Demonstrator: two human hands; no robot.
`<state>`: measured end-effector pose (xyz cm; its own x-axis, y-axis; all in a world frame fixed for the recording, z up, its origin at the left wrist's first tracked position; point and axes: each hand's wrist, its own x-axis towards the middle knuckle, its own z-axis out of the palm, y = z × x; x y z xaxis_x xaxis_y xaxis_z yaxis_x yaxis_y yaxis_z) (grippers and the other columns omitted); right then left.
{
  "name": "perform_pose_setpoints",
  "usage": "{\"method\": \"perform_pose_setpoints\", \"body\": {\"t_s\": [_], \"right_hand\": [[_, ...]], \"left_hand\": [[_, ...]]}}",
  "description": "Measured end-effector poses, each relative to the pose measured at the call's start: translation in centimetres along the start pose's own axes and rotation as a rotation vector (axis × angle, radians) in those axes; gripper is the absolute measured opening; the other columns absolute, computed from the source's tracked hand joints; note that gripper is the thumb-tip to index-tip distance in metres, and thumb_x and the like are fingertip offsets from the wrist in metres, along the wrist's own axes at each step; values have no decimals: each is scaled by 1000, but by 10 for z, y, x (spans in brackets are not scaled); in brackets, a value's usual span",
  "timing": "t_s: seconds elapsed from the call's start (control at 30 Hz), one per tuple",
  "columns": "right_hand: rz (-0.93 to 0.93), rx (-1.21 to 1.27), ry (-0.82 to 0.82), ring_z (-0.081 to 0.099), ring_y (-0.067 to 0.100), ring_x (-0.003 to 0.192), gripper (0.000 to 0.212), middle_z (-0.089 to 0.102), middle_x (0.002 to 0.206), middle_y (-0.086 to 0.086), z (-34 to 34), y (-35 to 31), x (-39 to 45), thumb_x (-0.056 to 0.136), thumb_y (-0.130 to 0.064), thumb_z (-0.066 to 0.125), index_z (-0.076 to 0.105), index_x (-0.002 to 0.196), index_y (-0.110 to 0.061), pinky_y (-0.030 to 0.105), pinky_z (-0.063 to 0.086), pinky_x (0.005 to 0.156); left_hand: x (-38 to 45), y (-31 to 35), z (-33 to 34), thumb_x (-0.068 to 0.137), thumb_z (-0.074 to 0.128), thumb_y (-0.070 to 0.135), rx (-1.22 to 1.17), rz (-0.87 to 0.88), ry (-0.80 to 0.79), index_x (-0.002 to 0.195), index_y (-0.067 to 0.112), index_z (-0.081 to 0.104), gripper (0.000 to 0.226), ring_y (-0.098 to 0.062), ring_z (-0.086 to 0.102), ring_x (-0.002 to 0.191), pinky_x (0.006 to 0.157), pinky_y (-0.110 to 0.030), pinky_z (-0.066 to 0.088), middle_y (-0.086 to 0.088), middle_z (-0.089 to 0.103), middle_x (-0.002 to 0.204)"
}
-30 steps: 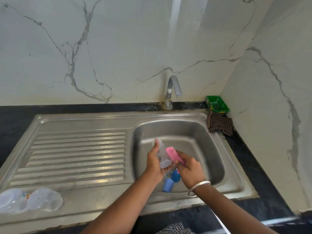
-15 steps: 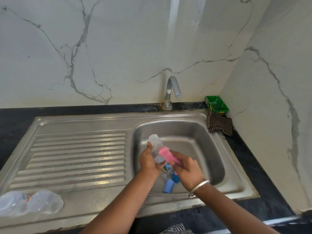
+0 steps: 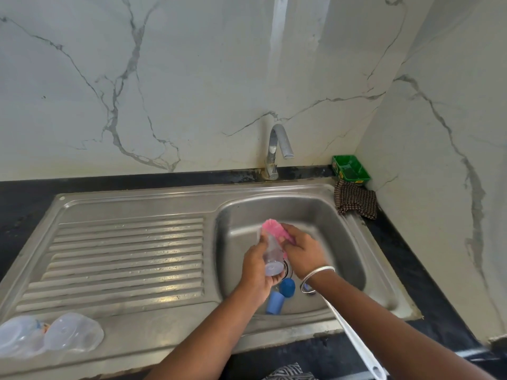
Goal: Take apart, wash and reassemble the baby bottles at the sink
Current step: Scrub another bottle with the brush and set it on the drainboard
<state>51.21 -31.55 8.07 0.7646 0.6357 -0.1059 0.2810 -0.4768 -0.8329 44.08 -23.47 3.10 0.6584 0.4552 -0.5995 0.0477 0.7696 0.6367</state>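
Left hand [image 3: 256, 266] fingers clamped round clear bottle [image 3: 271, 253] over basin | right hand [image 3: 300, 250] gripped pink brush [image 3: 274, 231], newly pushed beyond bottle mouth | scrubbing underway

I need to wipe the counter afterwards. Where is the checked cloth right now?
The checked cloth lies on the counter at the sink's far right corner, just in front of the green tray.

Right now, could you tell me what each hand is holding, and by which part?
The left hand grips the clear bottle around its lower body, near the base. The right hand holds the pink brush just behind its head.
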Motion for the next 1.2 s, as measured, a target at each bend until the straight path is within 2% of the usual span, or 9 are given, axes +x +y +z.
{"method": "perform_pose_setpoints", "body": {"t_s": [0.2, 0.33, 0.47, 0.57, 0.67, 0.77, 0.9, 1.03, 1.2], "right_hand": [[-99, 38, -36, 68, 8, 74, 40, 74, 87, -7, 3, -1, -29, 93, -8, 56, 63, 124, -33, 22, 55, 72], [-170, 31, -78, 68, 10, 84, 40, 74, 94, -8, 2, 7, -50, 94, -9, 58, 63, 118, -41, 22, 53, 76], [-94, -8, -26, 63, -10, 79, 30, 68, 80, -29, -4, 10, -45, 97, -20, 58, 63, 111, -46, 4, 43, 69], [-26, -13, 37, 65, -7, 80, 20, 71, 84, -21, -4, 13, -27, 97, -34, 56, 67, 111, -44, 13, 49, 74], [10, -32, 41, 67, 2, 87, 31, 73, 94, -14, -4, 12, -10, 94, -25, 54, 65, 118, -42, 25, 54, 82], [31, -57, -5, 67, 7, 90, 39, 73, 96, -12, -3, 5, 0, 90, -23, 53, 63, 120, -45, 21, 52, 78], [-99, -76, -18, 62, -11, 82, 41, 70, 93, -18, -1, -4, -14, 91, -14, 55, 64, 121, -40, 2, 43, 70], [-315, -83, 9, 65, 4, 95, 44, 70, 106, -6, 5, 15, -39, 92, -12, 55, 58, 132, -29, 18, 50, 83], [-381, -122, 35, 62, 2, 91, 43, 68, 100, -15, -1, 37, -51, 91, -16, 55, 58, 132, -30, 15, 47, 79]], "left_hand": [[6, 17, -11, 87, 67, 43, -100, 27, -19, 97, 10, 69, 35, -21, 68, 70, 67, -32, 52, -8, 72, 81], [7, 19, -17, 91, 62, 45, -170, 5, 8, 94, 9, 64, 36, -21, 63, 61, 58, -29, 50, -8, 66, 74], [3, 15, -14, 89, 61, 47, -166, -5, -35, 103, 9, 64, 41, -24, 66, 70, 64, -32, 52, -12, 69, 83], [0, 6, -11, 89, 59, 51, -165, -30, -47, 121, 8, 63, 53, -28, 67, 85, 68, -36, 53, -15, 71, 99], [-6, 2, -6, 97, 51, 45, -159, -88, -27, 117, 7, 63, 44, -31, 67, 88, 74, -41, 51, -14, 75, 93], [-11, 2, 0, 99, 49, 35, -171, -120, 13, 123, 4, 60, 41, -32, 68, 88, 74, -44, 52, -17, 73, 95], [-6, 9, -3, 96, 50, 46, -222, -98, 12, 114, 9, 64, 44, -27, 66, 79, 70, -36, 51, -13, 71, 92], [-2, 19, -4, 91, 57, 55, -176, -68, -4, 83, 10, 66, 47, -21, 64, 55, 58, -28, 48, -8, 67, 68], [-4, 18, -6, 85, 59, 55, -215, -62, 5, 91, 11, 64, 44, -22, 64, 62, 60, -30, 47, -9, 67, 76]]}}
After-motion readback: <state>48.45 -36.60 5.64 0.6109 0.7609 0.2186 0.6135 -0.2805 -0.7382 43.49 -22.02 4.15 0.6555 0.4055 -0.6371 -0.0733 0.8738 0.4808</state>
